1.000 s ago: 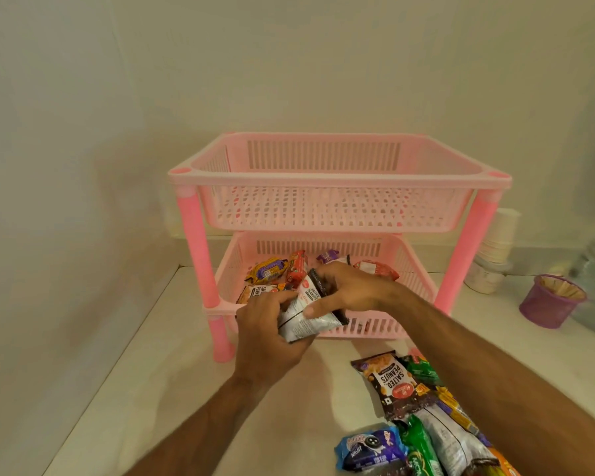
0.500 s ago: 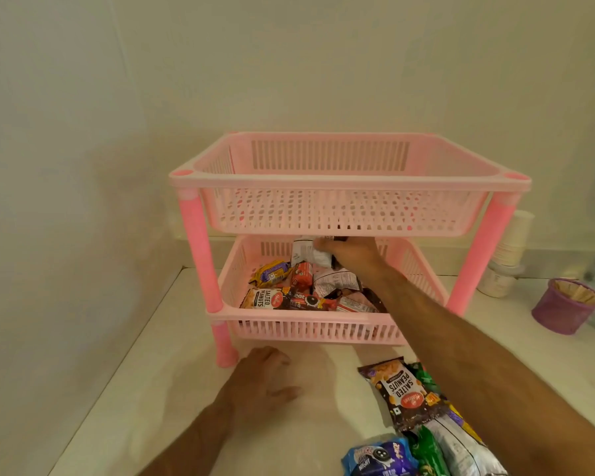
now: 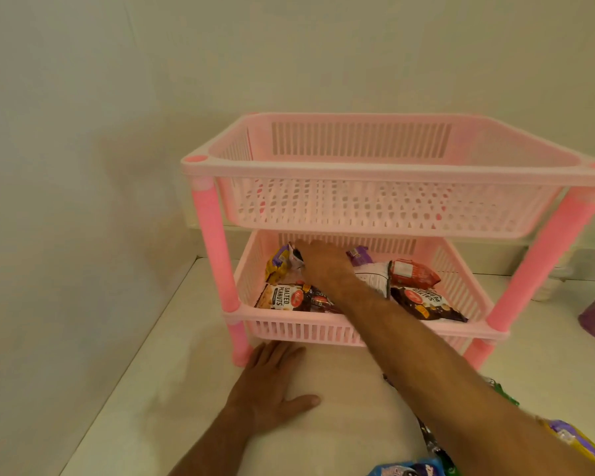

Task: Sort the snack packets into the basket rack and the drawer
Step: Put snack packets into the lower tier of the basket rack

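White counter (image 3: 172,389); right hand (image 3: 323,266) on upright white packet (image 3: 295,258) in lower basket (image 3: 303,333).

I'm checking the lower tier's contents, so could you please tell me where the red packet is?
In the head view, the red packet lies at the right rear of the lower basket, behind a salted peanuts packet.

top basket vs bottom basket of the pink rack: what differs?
The top basket holds nothing visible; the bottom basket holds several snack packets, among them salted peanuts. The top basket is untouched, while the right hand reaches into the bottom basket, at a white packet. The left hand lies flat on the counter. Both baskets are pink slotted plastic on shared posts.
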The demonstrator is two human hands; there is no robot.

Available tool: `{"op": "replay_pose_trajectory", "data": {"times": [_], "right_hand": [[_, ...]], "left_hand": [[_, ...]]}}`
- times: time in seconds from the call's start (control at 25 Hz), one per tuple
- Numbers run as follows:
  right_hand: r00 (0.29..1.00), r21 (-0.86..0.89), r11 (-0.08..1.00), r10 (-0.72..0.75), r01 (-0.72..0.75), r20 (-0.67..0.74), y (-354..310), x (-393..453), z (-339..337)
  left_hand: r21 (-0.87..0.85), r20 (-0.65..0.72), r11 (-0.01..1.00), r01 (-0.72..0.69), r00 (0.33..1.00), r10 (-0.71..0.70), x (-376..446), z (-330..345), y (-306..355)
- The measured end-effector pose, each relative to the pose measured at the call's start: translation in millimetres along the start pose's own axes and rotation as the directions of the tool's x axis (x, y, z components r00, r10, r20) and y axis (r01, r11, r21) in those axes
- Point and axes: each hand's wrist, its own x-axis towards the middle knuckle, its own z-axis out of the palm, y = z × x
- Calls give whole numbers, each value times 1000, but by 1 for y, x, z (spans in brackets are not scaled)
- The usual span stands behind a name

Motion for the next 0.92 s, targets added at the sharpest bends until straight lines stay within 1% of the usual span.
{"op": "replay_pose_trajectory", "data": {"times": [0.08,0.16,0.2,0.28,0.36,0.48,0.68,0.8,0.92], "right_hand": [[998,-133,990,-36,43,49,-4,5,5],[992,-187,979,-64,84,113,1,8,10],[985,-163,982,-67,93,160,5,8,12],[968,-59,997,-39,55,246,13,8,15],[964,9,1000,-23,22,264,18,5,16],[980,40,999,-40,32,194,25,-7,11],[995,74,992,-98,98,-12,33,-42,-14],[980,164,974,-130,155,-152,32,-77,-34],[945,308,922,-141,234,-296,33,-129,-43]], "left_hand": [[-2,-3,1000,-5,1000,5,0,1,0],[3,-8,1000,-9,1000,9,1,1,0],[9,-7,1000,-9,1000,9,1,1,0],[12,-3,1000,-4,1000,4,1,2,0],[18,8,1000,4,1000,-5,0,1,-1],[33,42,999,5,999,-6,0,-2,1],[81,146,996,32,988,-43,-5,-7,9],[36,137,995,89,986,-93,-14,-3,20],[-14,71,992,124,990,-122,-24,3,23]]}}
